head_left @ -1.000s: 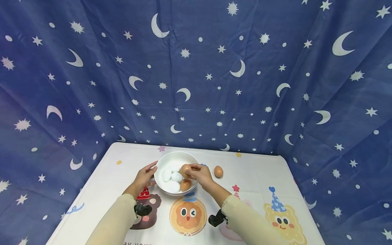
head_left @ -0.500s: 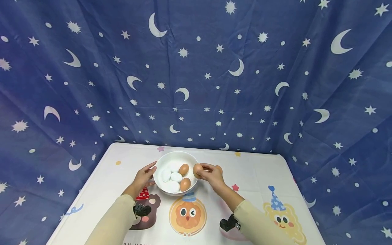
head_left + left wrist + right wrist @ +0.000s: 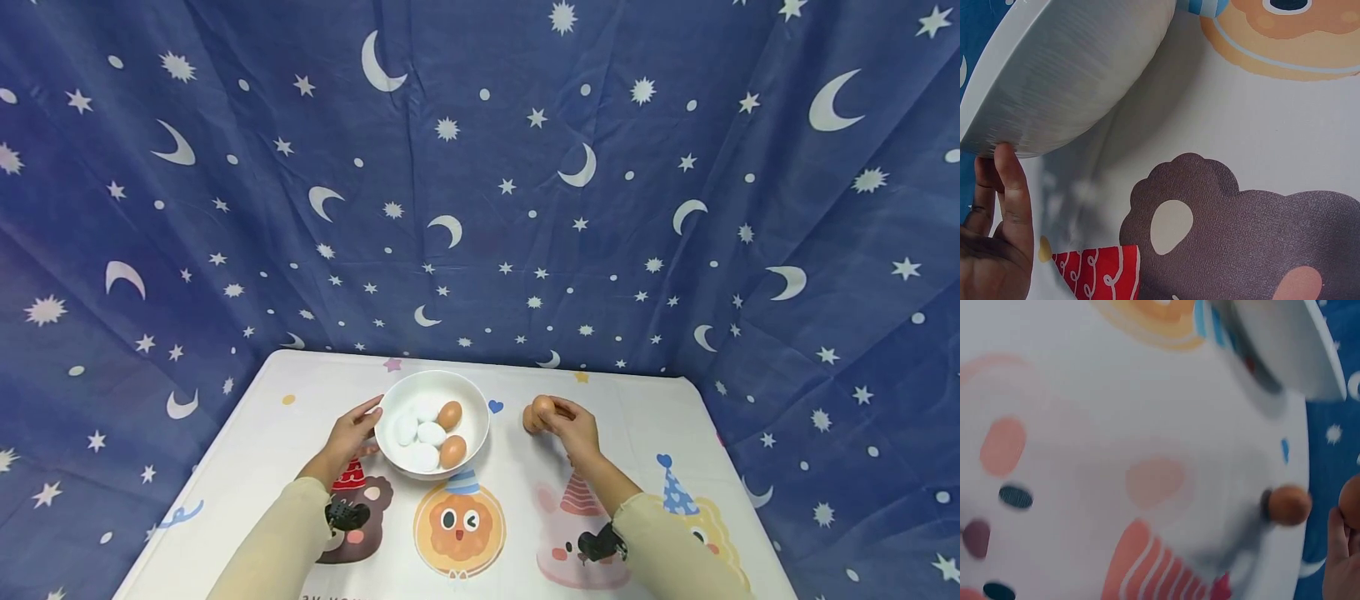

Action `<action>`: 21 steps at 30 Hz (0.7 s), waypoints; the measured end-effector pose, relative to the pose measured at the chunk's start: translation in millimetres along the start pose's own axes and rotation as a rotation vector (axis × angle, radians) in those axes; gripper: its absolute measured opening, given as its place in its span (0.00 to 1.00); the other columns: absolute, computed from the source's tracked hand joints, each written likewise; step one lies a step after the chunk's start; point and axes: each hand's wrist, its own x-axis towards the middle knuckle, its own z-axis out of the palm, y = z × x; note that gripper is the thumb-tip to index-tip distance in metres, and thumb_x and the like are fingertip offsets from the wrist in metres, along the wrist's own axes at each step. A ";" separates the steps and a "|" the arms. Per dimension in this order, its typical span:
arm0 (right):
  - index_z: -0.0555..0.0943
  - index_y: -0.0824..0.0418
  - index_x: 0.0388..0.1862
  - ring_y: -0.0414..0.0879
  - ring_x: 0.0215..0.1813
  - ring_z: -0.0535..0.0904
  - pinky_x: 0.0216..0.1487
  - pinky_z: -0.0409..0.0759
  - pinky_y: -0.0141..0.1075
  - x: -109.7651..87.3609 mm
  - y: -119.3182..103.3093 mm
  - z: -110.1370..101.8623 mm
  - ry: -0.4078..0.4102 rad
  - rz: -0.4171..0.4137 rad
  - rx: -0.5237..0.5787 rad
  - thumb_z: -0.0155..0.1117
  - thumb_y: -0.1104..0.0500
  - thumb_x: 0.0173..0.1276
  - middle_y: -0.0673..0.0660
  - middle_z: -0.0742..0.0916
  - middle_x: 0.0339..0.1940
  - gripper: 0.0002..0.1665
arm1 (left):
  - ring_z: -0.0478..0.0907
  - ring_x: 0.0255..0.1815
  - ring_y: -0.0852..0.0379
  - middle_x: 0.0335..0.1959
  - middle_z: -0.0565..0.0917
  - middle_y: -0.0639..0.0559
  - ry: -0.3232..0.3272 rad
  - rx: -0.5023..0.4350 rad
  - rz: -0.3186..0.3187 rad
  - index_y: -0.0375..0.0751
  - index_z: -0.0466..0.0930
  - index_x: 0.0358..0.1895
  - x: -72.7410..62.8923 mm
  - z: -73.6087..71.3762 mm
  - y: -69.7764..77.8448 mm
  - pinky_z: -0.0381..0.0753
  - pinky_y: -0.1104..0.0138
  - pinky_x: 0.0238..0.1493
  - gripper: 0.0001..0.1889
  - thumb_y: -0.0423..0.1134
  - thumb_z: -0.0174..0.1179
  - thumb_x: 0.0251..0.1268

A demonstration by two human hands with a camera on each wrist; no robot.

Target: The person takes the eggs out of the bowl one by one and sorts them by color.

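Observation:
My right hand [image 3: 576, 428] pinches a brown egg [image 3: 543, 406] just above the table, right of the bowl. Another brown egg [image 3: 529, 419] rests beneath it, partly covered in the head view; the right wrist view shows the resting egg [image 3: 1290, 505] apart from the held egg [image 3: 1351, 501]. A white bowl [image 3: 480, 408] contains two brown eggs, one far [image 3: 450, 415] and one near [image 3: 453, 452], plus several white eggs [image 3: 431, 433]. Along the bowl's left side lies my left hand [image 3: 352, 432], its fairly straight fingers [image 3: 1013, 178] touching the outer wall.
A white cloth with cartoon prints covers the table [image 3: 330, 375]. Behind it hangs a blue curtain [image 3: 480, 250] with moons and stars, close to the table's far edge. Black wrist cameras sit at the left sleeve [image 3: 347, 514] and the right sleeve [image 3: 600, 543].
My right hand has carried one brown egg out of the bowl and rightward, to over the egg on the table. My left hand stays at the bowl.

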 end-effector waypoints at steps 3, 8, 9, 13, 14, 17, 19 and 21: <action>0.80 0.66 0.60 0.51 0.55 0.80 0.41 0.80 0.20 7.0 9.6 -10.2 0.060 0.012 -0.040 0.73 0.55 0.63 0.66 0.84 0.55 0.29 | 0.73 0.64 0.39 0.65 0.70 0.38 0.001 0.000 -0.001 0.56 0.63 0.75 0.0 -0.5 -0.6 0.88 0.65 0.46 0.27 0.52 0.51 0.76; 0.80 0.65 0.60 0.52 0.55 0.79 0.37 0.78 0.17 18.6 28.1 -19.2 0.131 0.050 -0.095 0.74 0.53 0.62 0.66 0.84 0.55 0.30 | 0.73 0.64 0.40 0.64 0.70 0.39 0.007 -0.001 -0.001 0.57 0.63 0.75 0.2 -1.5 -2.0 0.87 0.65 0.46 0.27 0.53 0.51 0.76; 0.80 0.65 0.60 0.51 0.55 0.79 0.37 0.77 0.17 20.5 31.8 -20.2 0.139 0.060 -0.097 0.74 0.53 0.62 0.66 0.84 0.55 0.30 | 0.73 0.63 0.40 0.64 0.70 0.39 0.007 -0.001 0.001 0.57 0.63 0.75 0.4 -1.6 -2.2 0.87 0.65 0.46 0.27 0.53 0.51 0.75; 0.80 0.65 0.60 0.52 0.54 0.78 0.36 0.77 0.18 25.7 42.2 -23.1 0.156 0.090 -0.106 0.72 0.52 0.63 0.66 0.84 0.55 0.30 | 0.74 0.62 0.41 0.62 0.71 0.39 0.011 -0.009 0.005 0.56 0.64 0.75 0.8 -1.1 -2.2 0.88 0.65 0.46 0.27 0.52 0.51 0.75; 0.80 0.65 0.60 0.52 0.55 0.78 0.36 0.77 0.18 26.5 43.8 -23.5 0.159 0.099 -0.111 0.72 0.52 0.63 0.66 0.84 0.55 0.30 | 0.74 0.62 0.40 0.62 0.70 0.39 0.010 -0.010 0.006 0.56 0.63 0.75 0.8 -0.9 -2.1 0.88 0.65 0.46 0.27 0.52 0.51 0.75; 0.80 0.67 0.59 0.54 0.56 0.78 0.37 0.76 0.19 28.6 47.5 -24.5 0.163 0.115 -0.134 0.72 0.52 0.63 0.67 0.83 0.56 0.30 | 0.75 0.63 0.40 0.63 0.71 0.39 0.010 -0.012 0.004 0.55 0.64 0.74 0.7 -0.1 -2.2 0.88 0.65 0.45 0.27 0.52 0.51 0.75; 0.80 0.68 0.59 0.55 0.57 0.78 0.39 0.77 0.20 29.9 49.7 -25.0 0.163 0.122 -0.150 0.72 0.52 0.63 0.68 0.83 0.56 0.30 | 0.75 0.63 0.41 0.64 0.70 0.38 0.007 -0.014 0.005 0.55 0.63 0.75 0.7 0.2 -2.3 0.88 0.65 0.45 0.27 0.52 0.51 0.75; 0.80 0.68 0.59 0.56 0.57 0.78 0.40 0.79 0.22 31.6 51.8 -25.4 0.166 0.137 -0.161 0.72 0.53 0.63 0.69 0.83 0.56 0.30 | 0.75 0.62 0.41 0.65 0.70 0.38 0.005 -0.019 0.006 0.55 0.64 0.75 0.7 0.5 -2.0 0.88 0.65 0.44 0.28 0.52 0.52 0.75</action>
